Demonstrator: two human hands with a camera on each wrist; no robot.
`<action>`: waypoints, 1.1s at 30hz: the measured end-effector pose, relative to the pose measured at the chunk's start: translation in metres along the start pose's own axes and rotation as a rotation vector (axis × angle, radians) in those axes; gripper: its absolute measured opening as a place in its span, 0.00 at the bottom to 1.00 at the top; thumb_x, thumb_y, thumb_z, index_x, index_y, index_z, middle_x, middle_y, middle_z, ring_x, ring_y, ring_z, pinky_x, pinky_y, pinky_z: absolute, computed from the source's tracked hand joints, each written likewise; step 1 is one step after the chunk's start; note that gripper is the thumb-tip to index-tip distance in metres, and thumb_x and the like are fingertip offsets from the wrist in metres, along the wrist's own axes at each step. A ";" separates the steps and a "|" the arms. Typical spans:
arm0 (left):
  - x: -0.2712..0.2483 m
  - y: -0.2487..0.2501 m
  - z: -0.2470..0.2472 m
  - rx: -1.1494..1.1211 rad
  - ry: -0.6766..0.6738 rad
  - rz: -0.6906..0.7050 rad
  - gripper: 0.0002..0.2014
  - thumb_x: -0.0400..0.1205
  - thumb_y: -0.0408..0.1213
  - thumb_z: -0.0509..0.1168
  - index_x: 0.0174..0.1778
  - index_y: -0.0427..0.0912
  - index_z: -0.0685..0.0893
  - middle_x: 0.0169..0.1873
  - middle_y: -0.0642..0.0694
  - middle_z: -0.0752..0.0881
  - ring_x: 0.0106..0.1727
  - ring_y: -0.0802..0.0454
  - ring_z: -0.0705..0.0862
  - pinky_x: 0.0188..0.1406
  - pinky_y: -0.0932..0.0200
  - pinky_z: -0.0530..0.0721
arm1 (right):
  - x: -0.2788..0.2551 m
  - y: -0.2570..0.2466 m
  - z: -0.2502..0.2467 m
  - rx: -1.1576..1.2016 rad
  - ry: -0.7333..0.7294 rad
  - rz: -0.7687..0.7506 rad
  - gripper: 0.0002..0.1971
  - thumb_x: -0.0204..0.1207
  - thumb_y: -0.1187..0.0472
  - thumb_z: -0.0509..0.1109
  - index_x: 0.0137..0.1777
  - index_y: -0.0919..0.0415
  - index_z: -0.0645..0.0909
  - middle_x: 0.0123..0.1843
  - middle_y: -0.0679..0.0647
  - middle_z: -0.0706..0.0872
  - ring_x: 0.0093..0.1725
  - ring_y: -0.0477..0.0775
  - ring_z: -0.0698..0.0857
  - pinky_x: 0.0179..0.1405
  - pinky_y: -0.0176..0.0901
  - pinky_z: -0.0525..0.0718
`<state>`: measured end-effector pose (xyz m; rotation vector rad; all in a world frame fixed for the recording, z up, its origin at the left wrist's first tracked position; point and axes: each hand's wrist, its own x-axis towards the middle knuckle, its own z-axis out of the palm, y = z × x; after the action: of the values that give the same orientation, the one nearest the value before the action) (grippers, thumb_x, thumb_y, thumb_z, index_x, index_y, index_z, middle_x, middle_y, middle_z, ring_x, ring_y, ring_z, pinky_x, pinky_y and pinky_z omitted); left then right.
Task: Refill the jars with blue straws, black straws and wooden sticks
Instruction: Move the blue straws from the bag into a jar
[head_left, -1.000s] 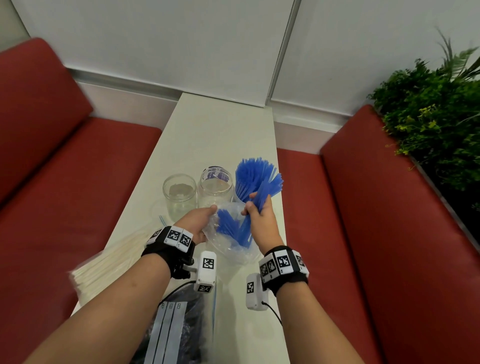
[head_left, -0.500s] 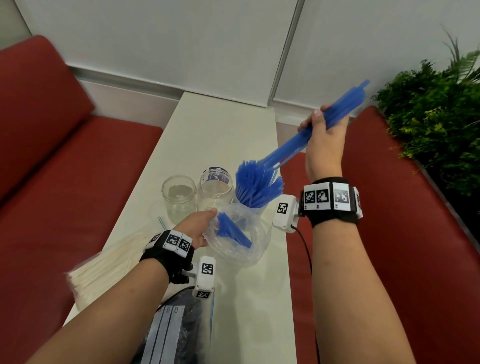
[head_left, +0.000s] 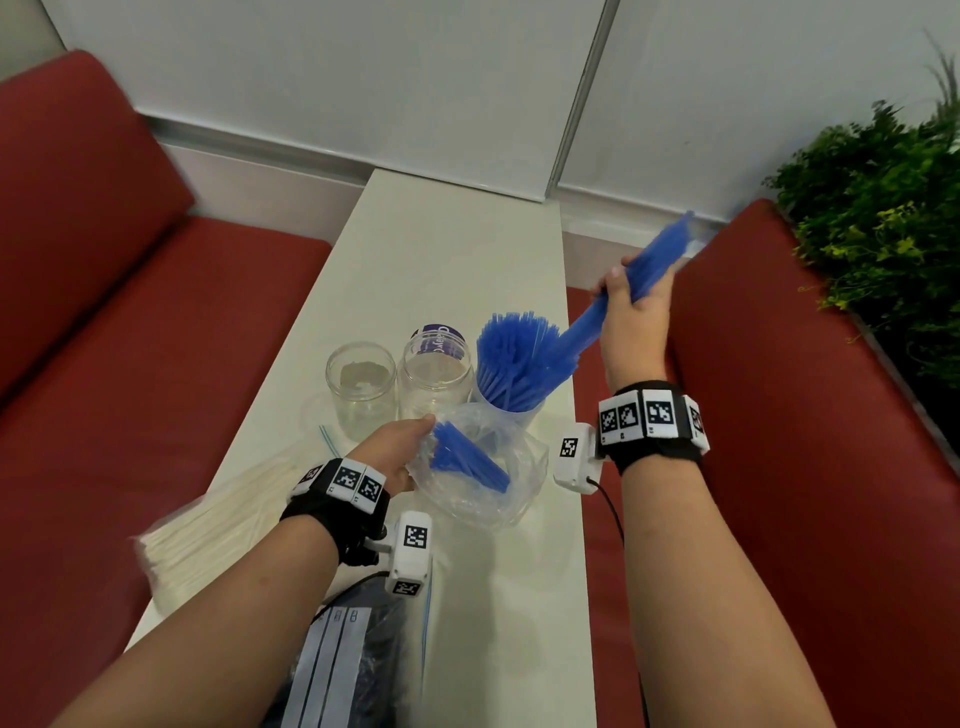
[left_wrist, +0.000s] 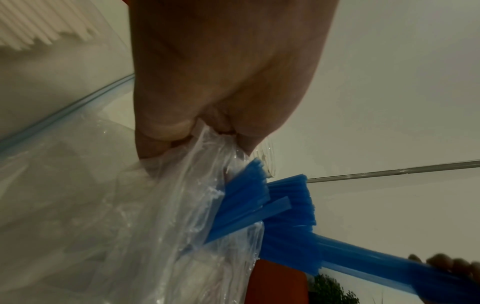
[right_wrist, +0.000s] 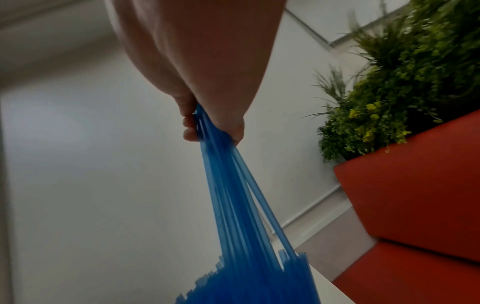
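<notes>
1. Right hand (head_left: 631, 312) grips a bundle of blue straws (head_left: 613, 306), fingers curled round it, lower ends meeting the straws in the right-hand jar (head_left: 511, 410) on the counter (head_left: 447, 249).
2. Left hand (head_left: 397, 449) pinches the clear bag (head_left: 483, 483), more blue straws inside.
3. Two other jars (head_left: 361, 382) stand just left.

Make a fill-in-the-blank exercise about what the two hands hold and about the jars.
1. The right hand grips a bunch of ____ straws.
2. The left hand holds the rim of a clear ____.
3. On the table, ____ jars hold no straws.
4. The full jar stands nearest the ____ hand.

Missing words: blue; bag; two; right
</notes>
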<state>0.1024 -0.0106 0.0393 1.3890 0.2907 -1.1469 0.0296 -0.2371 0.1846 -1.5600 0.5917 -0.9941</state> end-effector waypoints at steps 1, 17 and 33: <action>0.001 -0.001 0.001 0.003 -0.002 0.000 0.20 0.91 0.47 0.61 0.73 0.37 0.81 0.64 0.34 0.88 0.65 0.36 0.87 0.73 0.33 0.80 | -0.001 -0.001 0.005 -0.017 -0.050 0.000 0.07 0.88 0.67 0.62 0.59 0.54 0.73 0.47 0.58 0.81 0.40 0.45 0.83 0.49 0.41 0.87; -0.001 -0.001 -0.008 -0.017 0.018 -0.011 0.21 0.91 0.47 0.62 0.74 0.36 0.80 0.64 0.33 0.88 0.65 0.35 0.88 0.71 0.34 0.82 | -0.007 0.044 0.030 -0.070 -0.200 0.187 0.09 0.82 0.70 0.67 0.53 0.54 0.76 0.47 0.59 0.83 0.46 0.53 0.85 0.55 0.47 0.85; 0.000 0.004 0.001 0.013 0.021 -0.024 0.22 0.91 0.46 0.61 0.76 0.35 0.79 0.67 0.33 0.86 0.68 0.35 0.85 0.75 0.34 0.79 | -0.025 0.079 0.049 -1.126 -0.588 -0.019 0.27 0.92 0.48 0.46 0.87 0.59 0.60 0.89 0.54 0.60 0.89 0.58 0.53 0.88 0.66 0.43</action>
<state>0.1046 -0.0125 0.0417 1.4131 0.3162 -1.1560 0.0690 -0.2091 0.1017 -2.6948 0.7494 -0.0870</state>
